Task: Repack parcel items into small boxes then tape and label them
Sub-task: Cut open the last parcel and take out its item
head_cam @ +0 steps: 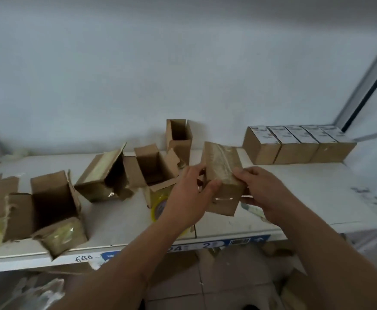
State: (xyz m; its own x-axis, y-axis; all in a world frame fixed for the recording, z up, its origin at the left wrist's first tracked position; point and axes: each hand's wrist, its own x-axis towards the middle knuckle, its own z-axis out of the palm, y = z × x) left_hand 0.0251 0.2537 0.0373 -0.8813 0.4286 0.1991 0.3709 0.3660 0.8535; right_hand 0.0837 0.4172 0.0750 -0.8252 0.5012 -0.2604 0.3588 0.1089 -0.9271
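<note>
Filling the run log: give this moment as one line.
stage: taping | both hands: left, right grip taped small box | labelled boxes rowed behind | open boxes waiting

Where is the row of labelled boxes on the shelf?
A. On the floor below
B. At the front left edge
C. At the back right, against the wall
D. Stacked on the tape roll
C: the labelled boxes stand side by side at the shelf's back right, against the wall.

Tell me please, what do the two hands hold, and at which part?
Both hold one taped box, lifted above the table. The left hand grips its left side, thumb on the front; the right hand grips its right side.
</note>
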